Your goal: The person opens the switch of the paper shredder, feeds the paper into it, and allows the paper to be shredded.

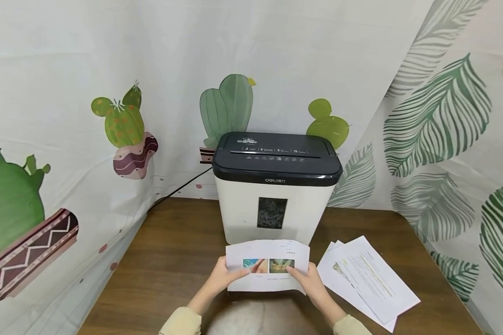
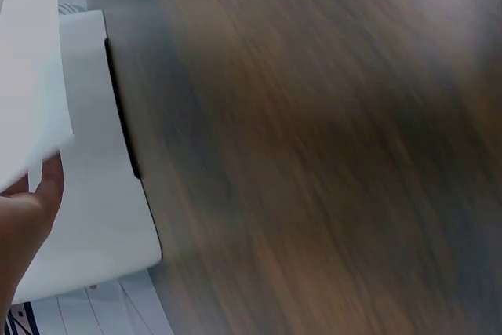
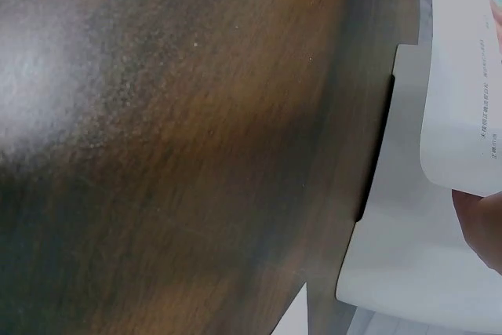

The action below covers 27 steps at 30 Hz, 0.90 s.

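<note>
Both hands hold one printed sheet of paper [image 1: 259, 281] in front of a paper shredder [image 1: 238, 209]. Two colour pictures and some text are on the sheet's upper face. My left hand [image 1: 225, 275] pinches its left edge, thumb on top. At the right edge, my right hand [image 1: 309, 278] pinches it the same way. In the left wrist view the paper [image 2: 31, 76] hangs above the shredder's white body [image 2: 86, 217], with fingers of the left hand [image 2: 31, 209] at its corner. The right wrist view shows only part of the right hand [image 3: 480, 229] under the sheet.
Several loose printed sheets [image 1: 372, 284] lie fanned on the brown wooden table [image 1: 163, 270] to the right. The shredder's black lid [image 1: 276, 163] has a long feed slot. A black cord [image 1: 180, 188] runs left from it. Patterned curtains [image 1: 171, 56] hang behind.
</note>
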### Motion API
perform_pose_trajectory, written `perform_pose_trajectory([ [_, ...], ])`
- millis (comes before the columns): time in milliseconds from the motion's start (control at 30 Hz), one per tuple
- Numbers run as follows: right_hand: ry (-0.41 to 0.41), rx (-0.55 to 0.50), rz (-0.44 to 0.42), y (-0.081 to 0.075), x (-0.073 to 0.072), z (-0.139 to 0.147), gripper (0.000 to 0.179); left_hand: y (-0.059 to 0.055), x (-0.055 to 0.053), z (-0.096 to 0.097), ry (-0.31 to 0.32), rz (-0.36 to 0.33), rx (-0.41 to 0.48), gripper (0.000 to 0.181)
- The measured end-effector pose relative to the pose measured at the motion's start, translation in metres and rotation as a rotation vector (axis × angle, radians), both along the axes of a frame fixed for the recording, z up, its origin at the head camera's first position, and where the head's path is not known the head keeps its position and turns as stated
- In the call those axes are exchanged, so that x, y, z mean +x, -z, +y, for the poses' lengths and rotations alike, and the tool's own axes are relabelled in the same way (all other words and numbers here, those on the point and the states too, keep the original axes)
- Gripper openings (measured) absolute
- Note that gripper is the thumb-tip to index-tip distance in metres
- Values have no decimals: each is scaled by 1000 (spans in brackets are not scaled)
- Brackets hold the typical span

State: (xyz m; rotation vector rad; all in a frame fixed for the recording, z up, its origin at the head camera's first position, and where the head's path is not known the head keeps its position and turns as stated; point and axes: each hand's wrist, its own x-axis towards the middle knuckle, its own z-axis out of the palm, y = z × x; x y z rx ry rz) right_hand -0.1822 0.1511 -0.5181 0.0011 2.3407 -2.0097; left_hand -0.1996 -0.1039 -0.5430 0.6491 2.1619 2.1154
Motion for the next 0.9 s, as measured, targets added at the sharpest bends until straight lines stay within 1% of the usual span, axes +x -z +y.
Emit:
perform_pose_trajectory([
  [67,4,-4,-2,-1,-1,0,25,-1,-1,4,-70,-13,0,33],
  [200,5,-10,-3,-2,-3,0,26,-1,-4,9,-245,-8,-48,19],
  [233,5,-15,-3,-3,-3,1,27,-1,-5,10,-281,-7,-60,17],
  [300,0,-16,3,-4,-4,2,27,-1,-6,10,-321,-4,-72,15],
  [367,-11,-23,5,-4,-5,3,29,-3,-7,11,-337,-4,-75,14],
  [467,-15,-29,16,-4,-6,5,29,-8,-8,12,-334,-11,-58,16],
  [533,-9,-41,27,-4,-8,7,29,-16,-7,14,-331,3,-50,16],
  [667,27,-65,53,-5,-14,9,25,-34,-6,13,-297,-6,-46,18],
  [700,31,-67,63,-6,-16,10,24,-38,-6,11,-283,-13,-53,18],
  [767,33,-68,82,-9,-18,12,23,-41,-9,7,-237,-32,-69,21],
  [833,16,-59,106,-10,-21,16,22,-42,-12,3,-180,-27,-78,23],
  [900,-10,-52,135,-12,-23,20,23,-44,-16,-1,-140,-12,-91,25],
])
